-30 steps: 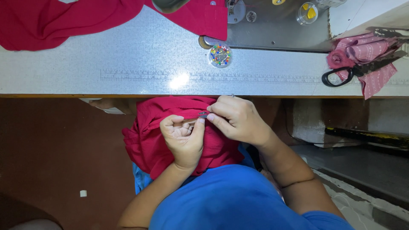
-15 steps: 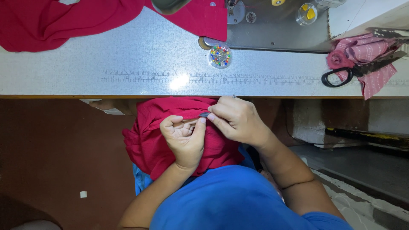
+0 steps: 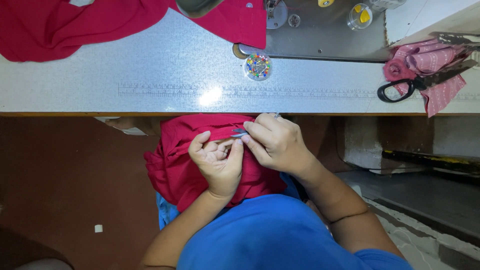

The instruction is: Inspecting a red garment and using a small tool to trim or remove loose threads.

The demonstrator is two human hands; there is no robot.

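Note:
A bunched red cloth (image 3: pixel 175 165) lies on my lap below the table edge. My left hand (image 3: pixel 216 162) pinches a fold of its edge with curled fingers. My right hand (image 3: pixel 277 142) holds a small metal snipping tool (image 3: pixel 239 132), its blades pointing left at the cloth's seam right beside my left fingertips. Both hands touch each other over the cloth.
A speckled grey table (image 3: pixel 150 75) with a printed ruler strip carries more red cloth (image 3: pixel 75 25), a round box of coloured pins (image 3: pixel 258 66), a sewing machine base (image 3: pixel 320 30), black-handled scissors (image 3: pixel 420 82) and a pink cloth (image 3: pixel 430 65). A brown floor (image 3: pixel 60 190) lies to the left.

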